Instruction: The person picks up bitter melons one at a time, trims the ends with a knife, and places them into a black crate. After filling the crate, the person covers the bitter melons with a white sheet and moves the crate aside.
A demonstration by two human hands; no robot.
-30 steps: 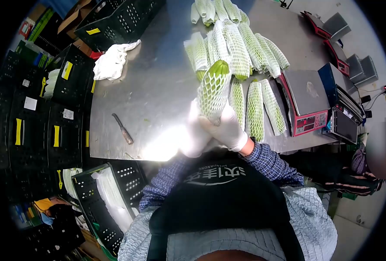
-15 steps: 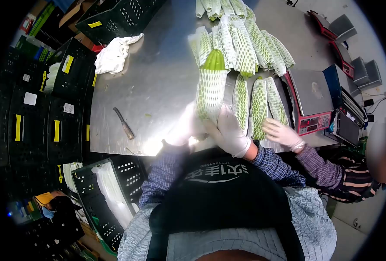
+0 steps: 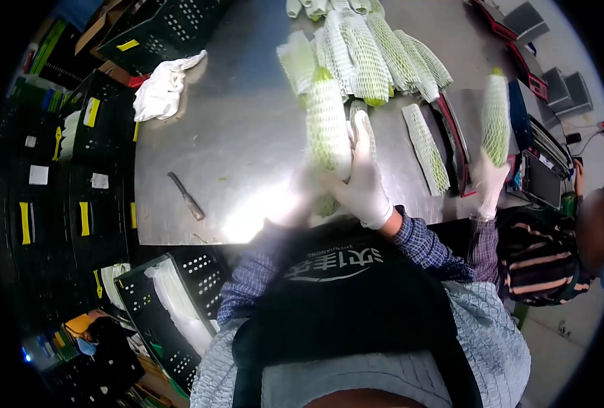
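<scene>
Both hands [image 3: 292,197] [image 3: 366,192], netted vegetable [image 3: 328,129], near table edge [image 3: 173,243]

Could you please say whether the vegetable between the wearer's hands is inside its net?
Mostly inside: white net covers the vegetable's middle; its far green tip pokes out.

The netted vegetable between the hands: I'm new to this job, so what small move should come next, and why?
Perhaps ease the net toward the wearer, over the near end of the netted vegetable: that end looks green and bare below the blurred left hand, while the right hand is spread beside it.
</scene>
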